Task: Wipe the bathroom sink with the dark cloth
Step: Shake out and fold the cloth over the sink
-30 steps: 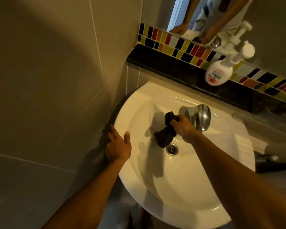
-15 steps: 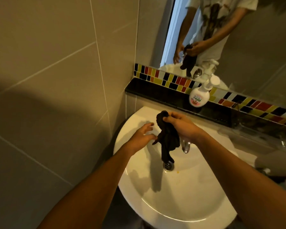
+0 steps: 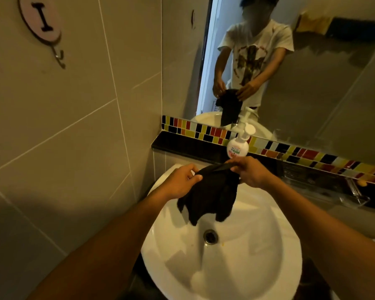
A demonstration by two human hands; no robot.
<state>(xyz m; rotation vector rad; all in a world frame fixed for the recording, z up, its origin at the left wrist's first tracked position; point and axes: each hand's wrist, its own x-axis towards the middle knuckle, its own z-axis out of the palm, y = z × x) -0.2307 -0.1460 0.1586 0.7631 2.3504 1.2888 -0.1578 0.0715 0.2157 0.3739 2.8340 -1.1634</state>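
Observation:
A white oval sink (image 3: 258, 267) fills the lower middle, with its metal drain (image 3: 210, 236) in the bowl. The dark cloth (image 3: 210, 195) hangs spread above the bowl, clear of the porcelain. My left hand (image 3: 180, 180) pinches its upper left edge. My right hand (image 3: 250, 172) pinches its upper right edge, and the top hem is stretched between both hands. The tap is hidden behind the cloth and my hands.
A white pump soap bottle (image 3: 238, 146) stands on the black ledge (image 3: 182, 144) behind the sink, under a strip of coloured tiles and a mirror. A tiled wall with a hook (image 3: 60, 57) is close on the left. A clear soap dish (image 3: 353, 195) sits at right.
The cloth was bunched in my right hand low in the bowl. It has risen, my left hand left the rim and took hold, and both hands have pulled the cloth open. The view tilted up.

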